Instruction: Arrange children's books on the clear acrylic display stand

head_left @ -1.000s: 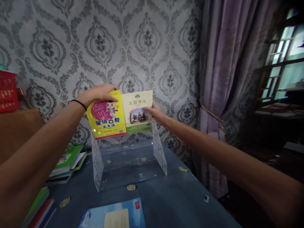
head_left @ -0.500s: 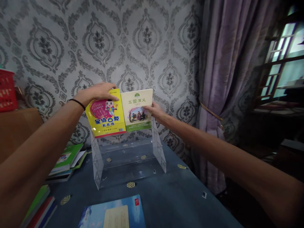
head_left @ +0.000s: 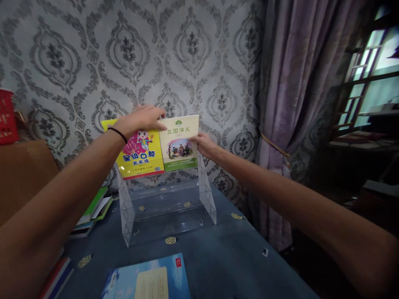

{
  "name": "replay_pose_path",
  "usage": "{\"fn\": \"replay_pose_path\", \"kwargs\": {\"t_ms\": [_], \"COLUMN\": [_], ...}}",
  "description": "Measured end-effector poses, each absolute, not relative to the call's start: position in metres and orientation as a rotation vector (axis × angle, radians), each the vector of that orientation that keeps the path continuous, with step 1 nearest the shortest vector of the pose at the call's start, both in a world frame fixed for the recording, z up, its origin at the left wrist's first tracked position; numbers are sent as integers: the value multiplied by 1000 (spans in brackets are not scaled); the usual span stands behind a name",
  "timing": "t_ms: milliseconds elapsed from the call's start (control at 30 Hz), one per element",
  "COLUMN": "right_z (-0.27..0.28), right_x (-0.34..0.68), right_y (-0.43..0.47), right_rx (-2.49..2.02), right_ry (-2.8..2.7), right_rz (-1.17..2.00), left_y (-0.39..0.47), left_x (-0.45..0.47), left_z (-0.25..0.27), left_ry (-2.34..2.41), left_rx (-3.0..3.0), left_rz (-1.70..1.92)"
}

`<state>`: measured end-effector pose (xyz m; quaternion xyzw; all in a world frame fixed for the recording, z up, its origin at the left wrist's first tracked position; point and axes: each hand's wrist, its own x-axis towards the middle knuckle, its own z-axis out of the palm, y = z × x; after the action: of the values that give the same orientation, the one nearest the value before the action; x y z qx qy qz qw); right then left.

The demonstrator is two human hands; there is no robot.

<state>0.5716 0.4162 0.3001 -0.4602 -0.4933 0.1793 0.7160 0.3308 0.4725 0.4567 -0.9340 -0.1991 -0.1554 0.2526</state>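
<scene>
A clear acrylic tiered rack stands on the table, with two books side by side on its top tier. The yellow book is on the left, with a cartoon child on a pink shape. Beside it is the cream book, with a green bottom band and a picture of seated figures. My left hand reaches over the yellow book, thumb and fingers closed at the cream book's top left corner. With its thumb in front, my right hand grips the cream book's right edge.
A blue book lies in front of the rack. Book stacks sit at the left, partly behind my left arm. Farther left are a cardboard box and a red basket. A purple curtain hangs on the right.
My left hand has moved right, from the yellow book's top edge to the cream book's top left corner. My right hand stays at the cream book's right edge. The view has shifted slightly.
</scene>
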Motion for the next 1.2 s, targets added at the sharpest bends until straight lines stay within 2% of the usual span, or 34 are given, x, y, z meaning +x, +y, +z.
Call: {"fn": "replay_pose_path", "kwargs": {"t_ms": [1200], "right_z": [308], "right_x": [590], "right_y": [424], "right_rx": [-881], "right_ry": [-1146], "right_rz": [527], "left_y": [482], "left_x": [381], "left_z": [455], "left_ry": [-670], "left_rx": [-2471], "left_rz": [-389]}}
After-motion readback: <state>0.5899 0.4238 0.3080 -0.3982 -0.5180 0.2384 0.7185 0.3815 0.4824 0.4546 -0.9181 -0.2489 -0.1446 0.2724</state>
